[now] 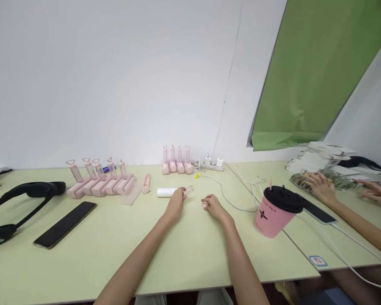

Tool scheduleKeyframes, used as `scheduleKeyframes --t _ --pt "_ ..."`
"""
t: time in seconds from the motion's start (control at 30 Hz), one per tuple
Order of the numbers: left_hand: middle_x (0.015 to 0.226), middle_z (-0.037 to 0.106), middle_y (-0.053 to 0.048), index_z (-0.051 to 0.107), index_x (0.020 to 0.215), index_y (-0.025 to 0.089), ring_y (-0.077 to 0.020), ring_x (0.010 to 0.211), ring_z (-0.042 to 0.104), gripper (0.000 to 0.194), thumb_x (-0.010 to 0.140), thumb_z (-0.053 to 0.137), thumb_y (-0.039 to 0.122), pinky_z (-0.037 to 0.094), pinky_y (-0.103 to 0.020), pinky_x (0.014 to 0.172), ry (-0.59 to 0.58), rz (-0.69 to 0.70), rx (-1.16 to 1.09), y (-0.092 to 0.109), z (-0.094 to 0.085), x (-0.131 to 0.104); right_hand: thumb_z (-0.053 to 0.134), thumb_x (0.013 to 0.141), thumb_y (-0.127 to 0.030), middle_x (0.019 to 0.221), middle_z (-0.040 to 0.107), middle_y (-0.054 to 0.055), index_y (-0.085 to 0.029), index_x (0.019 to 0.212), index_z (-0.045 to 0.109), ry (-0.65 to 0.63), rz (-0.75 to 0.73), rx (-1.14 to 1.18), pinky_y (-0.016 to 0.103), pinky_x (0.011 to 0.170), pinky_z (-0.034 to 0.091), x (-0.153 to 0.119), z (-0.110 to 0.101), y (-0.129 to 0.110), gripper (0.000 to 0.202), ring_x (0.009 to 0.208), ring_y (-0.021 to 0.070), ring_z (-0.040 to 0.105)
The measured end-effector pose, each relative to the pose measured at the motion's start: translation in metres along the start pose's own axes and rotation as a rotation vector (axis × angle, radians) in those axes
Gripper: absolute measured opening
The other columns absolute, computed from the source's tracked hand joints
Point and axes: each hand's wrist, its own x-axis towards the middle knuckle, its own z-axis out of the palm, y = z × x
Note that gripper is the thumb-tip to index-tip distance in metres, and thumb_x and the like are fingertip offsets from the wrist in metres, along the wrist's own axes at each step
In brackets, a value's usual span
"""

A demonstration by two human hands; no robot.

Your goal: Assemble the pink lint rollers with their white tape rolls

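Note:
My left hand is closed around a short clear tube, which sticks out to the right from its fingertips. Just left of that hand a white cylinder lies on its side, partly hidden behind the fingers. My right hand pinches a small round pink piece above the table. Farther left lie a pink slotted holder and a flat translucent pink piece. Pink rollers with clear upright handles and loops stand in a row; more pink rollers stand by the wall.
A pink drink cup stands right of my hands. White cables run to a power strip. Two phones and a black headset lie about. At right, a person's hands work beside stacked white pieces.

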Motion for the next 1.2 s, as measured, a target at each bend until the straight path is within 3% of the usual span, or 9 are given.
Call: scheduleKeyframes --t 0.1,0.17,0.3,0.4,0.5,0.63,0.83,0.97,1.2 --pt "0.096 0.052 -0.007 0.041 0.108 0.018 -0.0181 0.089 0.050 0.025 0.086 0.030 0.017 0.041 -0.033 0.077 -0.077 0.038 0.150 -0.012 -0.007 -0.011 0.061 0.070 -0.021 0.091 0.053 0.007 -0.017 0.075 0.062 -0.022 -0.025 0.027 0.029 0.079 0.039 0.004 0.006 -0.017 0.007 0.091 0.0185 0.050" --pt "0.095 0.053 -0.007 0.044 0.105 0.018 -0.0193 0.090 0.050 0.023 0.084 0.033 0.017 0.040 -0.034 0.078 -0.149 0.073 0.252 -0.019 -0.006 -0.013 0.061 0.071 -0.026 0.091 0.054 0.008 -0.017 0.077 0.059 0.048 -0.067 -0.033 0.030 0.080 0.037 0.005 0.008 -0.027 0.011 0.090 0.0193 0.049" --pt "0.096 0.052 -0.006 0.043 0.108 0.019 -0.0188 0.091 0.049 0.024 0.086 0.034 0.022 0.039 -0.034 0.080 -0.205 0.149 0.235 -0.020 -0.002 -0.012 0.056 0.077 -0.025 0.081 0.055 0.003 -0.019 0.087 0.051 0.031 -0.115 -0.064 0.028 0.069 0.038 0.003 0.014 -0.038 0.013 0.076 0.0164 0.049" --pt "0.095 0.052 -0.005 0.043 0.109 0.020 -0.0177 0.088 0.050 0.025 0.087 0.032 0.023 0.040 -0.032 0.078 -0.231 0.199 0.187 -0.016 -0.005 -0.013 0.049 0.080 -0.018 0.080 0.052 0.002 -0.019 0.083 0.049 -0.003 -0.169 -0.023 0.025 0.068 0.037 0.001 0.017 -0.040 0.003 0.075 0.0145 0.049" --pt "0.091 0.052 -0.005 0.044 0.107 0.020 -0.0178 0.084 0.050 0.023 0.087 0.034 0.023 0.040 -0.031 0.075 -0.241 0.219 0.231 -0.012 -0.010 -0.014 0.043 0.081 -0.012 0.082 0.049 0.003 -0.018 0.079 0.050 0.054 -0.214 -0.062 0.026 0.071 0.037 0.002 0.018 -0.041 0.009 0.080 0.0153 0.047" --pt "0.089 0.053 -0.005 0.046 0.104 0.021 -0.0177 0.082 0.052 0.021 0.086 0.036 0.026 0.040 -0.030 0.073 -0.241 0.226 0.270 -0.008 -0.016 -0.014 0.039 0.082 -0.013 0.087 0.045 0.004 -0.019 0.085 0.054 0.108 -0.215 -0.103 0.025 0.069 0.038 0.002 0.016 -0.045 0.017 0.078 0.0145 0.047" --pt "0.084 0.057 -0.005 0.048 0.094 0.020 -0.0176 0.079 0.056 0.021 0.085 0.039 0.038 0.040 -0.025 0.066 -0.296 0.154 0.400 -0.011 -0.018 -0.014 0.040 0.085 -0.022 0.092 0.043 0.003 -0.021 0.088 0.055 0.016 -0.219 -0.183 0.023 0.059 0.036 -0.001 0.020 -0.051 0.015 0.061 0.0089 0.045" --pt "0.078 0.060 -0.006 0.047 0.092 0.019 -0.0180 0.070 0.059 0.025 0.084 0.039 0.041 0.039 -0.024 0.062 -0.328 0.148 0.424 -0.011 -0.016 -0.016 0.040 0.086 -0.018 0.085 0.044 0.001 -0.021 0.083 0.053 -0.006 -0.240 -0.220 0.022 0.059 0.035 -0.001 0.022 -0.050 0.014 0.061 0.0084 0.044" --pt "0.070 0.062 -0.010 0.051 0.086 0.015 -0.0218 0.066 0.061 0.033 0.084 0.036 0.044 0.038 -0.027 0.059 -0.316 0.153 0.506 -0.004 -0.014 -0.017 0.038 0.085 -0.013 0.091 0.049 0.006 -0.017 0.080 0.055 0.013 -0.222 -0.313 0.023 0.054 0.031 0.001 0.025 -0.044 0.018 0.057 0.0089 0.046"
